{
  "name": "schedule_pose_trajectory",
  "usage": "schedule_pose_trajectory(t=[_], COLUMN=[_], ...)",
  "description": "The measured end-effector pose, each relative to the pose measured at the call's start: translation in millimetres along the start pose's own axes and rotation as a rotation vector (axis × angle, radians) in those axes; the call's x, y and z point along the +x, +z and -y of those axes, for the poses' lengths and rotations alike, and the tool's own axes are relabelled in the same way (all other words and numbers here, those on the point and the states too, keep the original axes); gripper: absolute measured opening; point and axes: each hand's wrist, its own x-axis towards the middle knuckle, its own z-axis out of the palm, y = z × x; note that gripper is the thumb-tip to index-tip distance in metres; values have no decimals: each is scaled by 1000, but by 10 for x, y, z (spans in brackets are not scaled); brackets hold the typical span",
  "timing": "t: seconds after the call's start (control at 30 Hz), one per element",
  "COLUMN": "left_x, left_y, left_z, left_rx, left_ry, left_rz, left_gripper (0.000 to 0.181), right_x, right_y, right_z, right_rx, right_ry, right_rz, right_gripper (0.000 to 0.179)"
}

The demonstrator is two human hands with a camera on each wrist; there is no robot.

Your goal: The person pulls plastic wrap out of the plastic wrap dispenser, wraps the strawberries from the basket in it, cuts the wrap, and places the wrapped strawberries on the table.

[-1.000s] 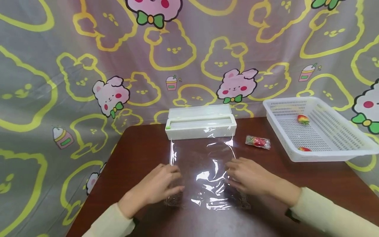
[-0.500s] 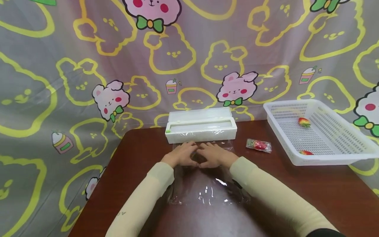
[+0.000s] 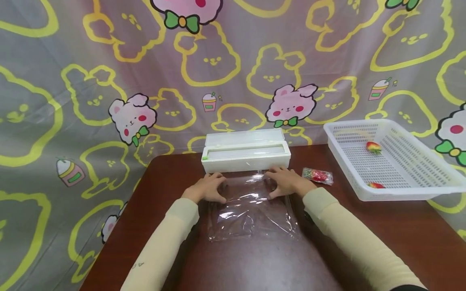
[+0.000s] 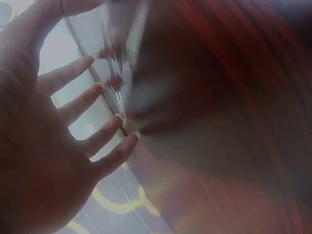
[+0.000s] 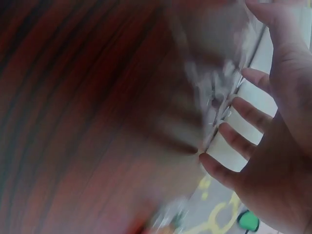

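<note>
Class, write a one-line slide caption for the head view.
Both hands, left and right, press plastic wrap flat beside its dispenser.

hands 2 point(image 3: 205, 189) | strawberries 3 point(image 3: 373, 146) | basket 1 point(image 3: 407, 190) | film box 1 point(image 3: 245, 157)

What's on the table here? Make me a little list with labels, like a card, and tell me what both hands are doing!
Left hand: fingers spread, pressing the clear plastic wrap sheet near its far left corner
Right hand: fingers spread, pressing the sheet's far right corner
Sheet: flat on the dark brown wooden table, wrinkled
Dispenser: white rectangular wrap box, lid open, just beyond the hands
Wrapped item: small red strawberry in plastic wrap, right of the right hand
Basket: white perforated plastic basket, holding two strawberries
</note>
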Motion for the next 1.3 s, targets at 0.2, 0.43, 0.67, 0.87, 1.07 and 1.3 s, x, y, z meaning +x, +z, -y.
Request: schedule_pose_trajectory(t=[0.2, 0.43, 0.67, 0.87, 1.07, 1.3], left_x=[-144, -215, -218, -252, -256, -265], left_y=[-75, 36, 156, 214, 234, 200], left_z=[149, -101, -524, -595, -554, -548], left_rx=[-21, 49, 44, 39, 31, 32], left_ry=[-30, 104, 205, 139, 125, 103], left_rz=[22, -13, 45, 140, 145, 155], left_gripper=[73, 82, 111, 116, 115, 117], right_x=[-236, -486, -657, -711, -768, -887], right_y=[-104, -64, 14, 74, 60, -283], right_z=[-285, -170, 90, 139, 86, 257], right_rx=[31, 26, 48, 30, 11, 18], right_ry=[-4, -129, -224, -189, -181, -239], right_rz=[-10, -10, 71, 142, 123, 17], right_gripper=[91, 86, 94, 98, 100, 94])
